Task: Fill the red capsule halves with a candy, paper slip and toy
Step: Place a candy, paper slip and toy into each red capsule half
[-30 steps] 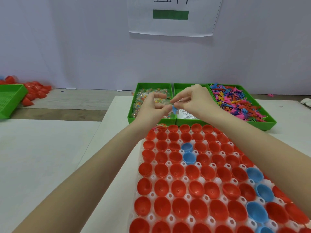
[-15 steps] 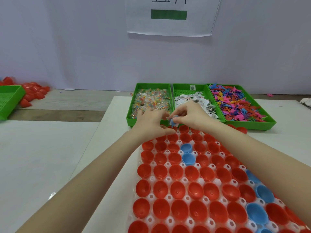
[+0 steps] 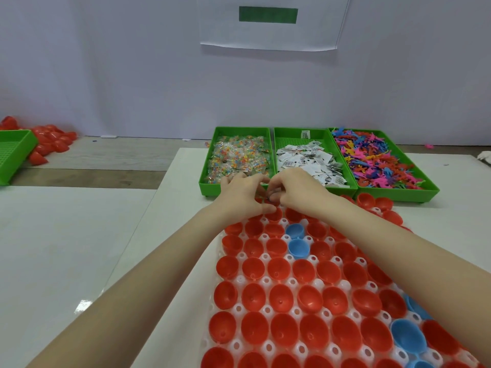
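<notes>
Open red capsule halves fill a white holder rack; a few blue halves sit among them. My left hand and my right hand meet over the rack's far row, fingers curled down together. Between the fingertips a small item is pinched, mostly hidden. Behind stand three green trays: wrapped candies, paper slips, colourful toys.
Loose red halves lie right of the rack's far end. Far left stand another green tray and a pile of red halves. A wall with a paper sign is behind the trays.
Both hands have come down from above the trays to the rack's far row, carrying the small blue item; it is now nearly hidden between the fingers.
</notes>
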Demonstrator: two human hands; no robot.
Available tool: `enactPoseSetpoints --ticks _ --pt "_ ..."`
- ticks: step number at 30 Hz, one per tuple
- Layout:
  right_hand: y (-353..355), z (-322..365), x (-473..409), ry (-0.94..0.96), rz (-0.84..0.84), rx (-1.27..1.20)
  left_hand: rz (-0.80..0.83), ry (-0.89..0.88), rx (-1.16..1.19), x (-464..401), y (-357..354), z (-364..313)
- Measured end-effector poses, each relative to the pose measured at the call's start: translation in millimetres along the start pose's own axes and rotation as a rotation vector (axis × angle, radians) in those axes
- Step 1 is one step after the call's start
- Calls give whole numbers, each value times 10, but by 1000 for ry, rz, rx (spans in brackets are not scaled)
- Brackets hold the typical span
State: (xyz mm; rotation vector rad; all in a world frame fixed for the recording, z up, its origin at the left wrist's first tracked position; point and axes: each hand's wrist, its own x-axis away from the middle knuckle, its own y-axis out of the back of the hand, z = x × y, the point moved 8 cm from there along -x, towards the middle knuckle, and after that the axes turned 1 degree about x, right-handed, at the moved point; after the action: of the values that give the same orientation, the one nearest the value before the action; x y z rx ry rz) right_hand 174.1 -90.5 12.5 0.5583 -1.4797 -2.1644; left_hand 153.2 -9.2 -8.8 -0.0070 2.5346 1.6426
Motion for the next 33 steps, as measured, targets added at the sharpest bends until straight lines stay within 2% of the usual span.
enactPoseSetpoints --ticks 5,10,16,18,20,22,23,24,26,27,29,31,33 --pt "84 -16 -27 -83 -101 -66 -8 2 -11 8 4 8" --pt "151 -123 -6 -165 2 -319 7 -7 -56 5 10 -18" --pt "356 -193 65 -171 48 -474 4 -42 -89 15 39 -66" --pt "590 -367 85 -165 -120 -558 -6 -56 -91 11 50 -51" --pt "909 -749 172 -246 -464 -597 -18 -58 -69 12 69 -25" --pt "1118 -1197 375 -436 -741 -456 -84 -82 -1 46 147 -38" --pt "1135 -1409 454 -533 -763 -352 -159 -95 83 75 221 -40" --pt "1097 -1607 494 -616 -694 -242 -250 -97 199 102 317 -18" --pt "921 -1901 529 -731 -405 -31 -420 -47 431 118 506 111" --pt "825 -1988 551 -752 -287 23 -458 19 468 96 554 208" --pt "724 -2036 577 -716 -224 23 -369 187 258 -28 529 403" --pt "748 -2007 585 -653 -296 34 -185 291 -40 -131 400 550" --pt "772 -1973 580 -610 -347 56 -102 316 -187 -171 317 597"
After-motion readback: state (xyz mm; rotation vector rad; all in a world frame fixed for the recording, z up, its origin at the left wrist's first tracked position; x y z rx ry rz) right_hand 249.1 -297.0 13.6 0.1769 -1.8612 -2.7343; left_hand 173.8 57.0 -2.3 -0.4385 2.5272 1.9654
